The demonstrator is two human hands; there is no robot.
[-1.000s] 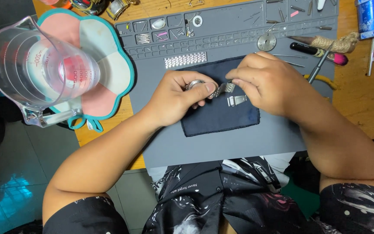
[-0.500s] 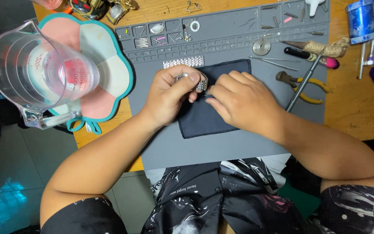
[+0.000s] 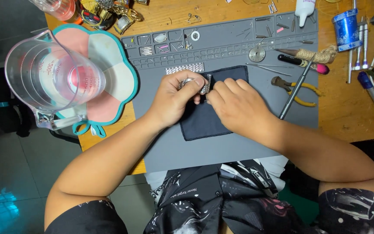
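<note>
My left hand [image 3: 172, 99] grips a silver wristwatch [image 3: 192, 83] with a metal link band, held over a dark blue cloth [image 3: 208, 117] on a grey work mat [image 3: 221, 147]. My right hand [image 3: 235, 105] pinches at the watch's band beside the left fingers; I cannot see whether it holds a small tool. Much of the watch is hidden by my fingers. A loose strip of silver band links [image 3: 184, 69] lies just beyond the cloth.
A clear measuring jug [image 3: 50, 80] stands on a pink and teal flower-shaped pad [image 3: 113, 73] at the left. Yellow-handled pliers [image 3: 295, 89], a thin rod [image 3: 294, 92], pens [image 3: 371, 89], a blue spool [image 3: 346, 24] and several watches [image 3: 109, 11] lie around the mat.
Both hands with the watch have shifted toward the far left corner of the cloth, and my head view has moved so the bench's far edge shows.
</note>
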